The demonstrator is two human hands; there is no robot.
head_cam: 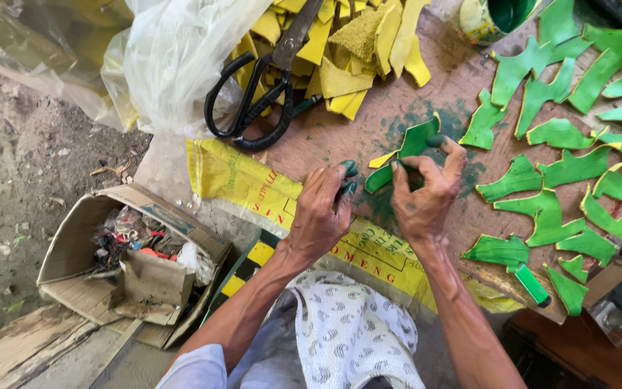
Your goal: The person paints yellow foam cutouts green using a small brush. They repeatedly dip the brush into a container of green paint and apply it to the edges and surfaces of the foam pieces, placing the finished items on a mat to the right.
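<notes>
The cardboard box [109,248], lying on the floor well to the left of the scissors [264,79], is holding a tangle of red and dark scraps, and the clear plastic bag [174,57] just left of the scissors is bulging, its contents too hazy to tell. A paint tin [494,16], to the right of the scissors at the top edge, is showing green inside. Below and to the right of the scissors, both hands are meeting over the brown tabletop [340,133] on a leather piece [406,148], half green and half yellow. The right hand [426,198] is pinching it, thumb and fingers closed on its middle, while the left hand [322,212] is touching its lower left end with green-stained fingers [349,171] held close together. The piece's long axis is running diagonally, its narrow end pointing down-left and its broad end pointing up-right. Yellow pieces [354,50] are piling up just right of the scissors, and green pieces [563,173] are lying spread far to the right.
</notes>
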